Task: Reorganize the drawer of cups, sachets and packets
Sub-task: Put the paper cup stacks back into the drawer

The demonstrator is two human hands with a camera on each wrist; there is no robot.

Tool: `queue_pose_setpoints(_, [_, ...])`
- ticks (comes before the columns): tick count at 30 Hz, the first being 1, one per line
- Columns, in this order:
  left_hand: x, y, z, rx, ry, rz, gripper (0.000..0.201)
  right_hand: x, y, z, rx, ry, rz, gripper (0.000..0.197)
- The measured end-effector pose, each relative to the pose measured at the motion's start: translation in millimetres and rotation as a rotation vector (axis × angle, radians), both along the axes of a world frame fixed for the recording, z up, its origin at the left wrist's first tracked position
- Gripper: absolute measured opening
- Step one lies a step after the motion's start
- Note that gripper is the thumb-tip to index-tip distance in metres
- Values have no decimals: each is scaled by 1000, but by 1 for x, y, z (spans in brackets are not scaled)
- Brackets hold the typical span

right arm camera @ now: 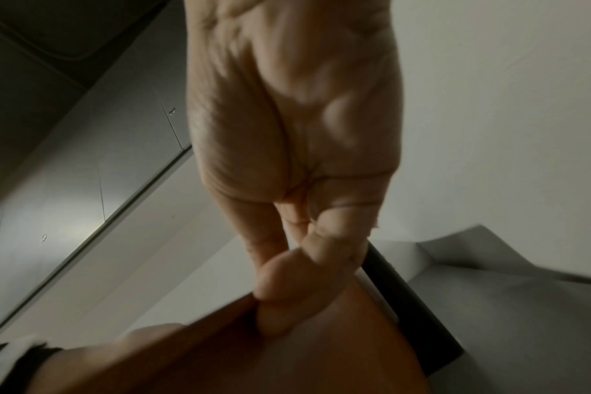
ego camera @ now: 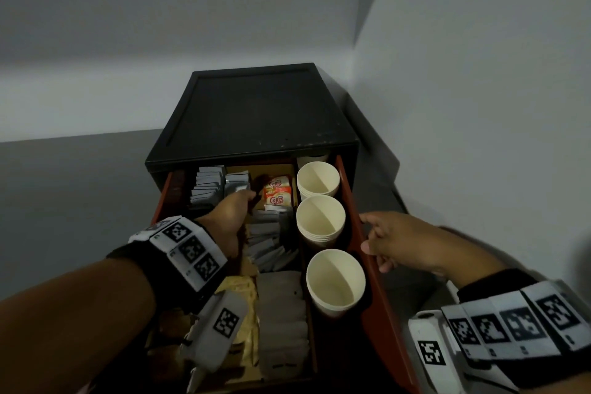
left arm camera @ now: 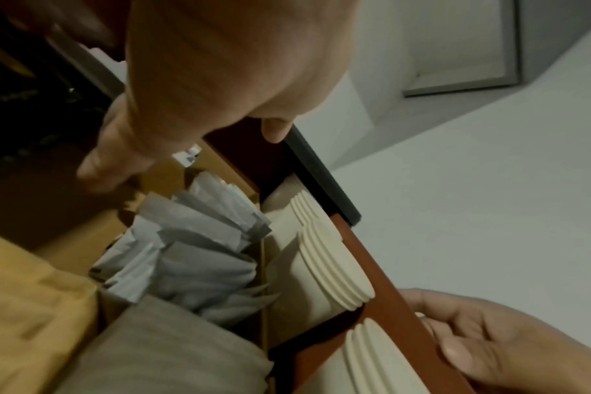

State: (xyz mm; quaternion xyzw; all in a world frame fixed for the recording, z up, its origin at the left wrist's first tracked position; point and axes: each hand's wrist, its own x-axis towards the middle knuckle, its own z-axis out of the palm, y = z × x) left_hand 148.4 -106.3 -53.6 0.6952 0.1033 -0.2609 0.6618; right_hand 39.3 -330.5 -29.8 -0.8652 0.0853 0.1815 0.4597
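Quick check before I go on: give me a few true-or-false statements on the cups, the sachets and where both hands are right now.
1. Three cup stacks stand along the drawer's right side. True.
2. The right hand holds a cup. False: it rests on the drawer's right wall.
3. The left hand reaches among the sachets. True.
4. The Coffee-mate packets lie nearest the drawer's front. False: they sit toward the back.

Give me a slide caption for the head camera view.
Left hand reaches among sachets in the open drawer; right hand grips its side wall beside paper cups.
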Motion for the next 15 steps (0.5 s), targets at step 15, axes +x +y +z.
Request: queue_pose_setpoints(15, [11,-21,-15,-188,252,-107,52,3,-2,-1,11,36,-8,59])
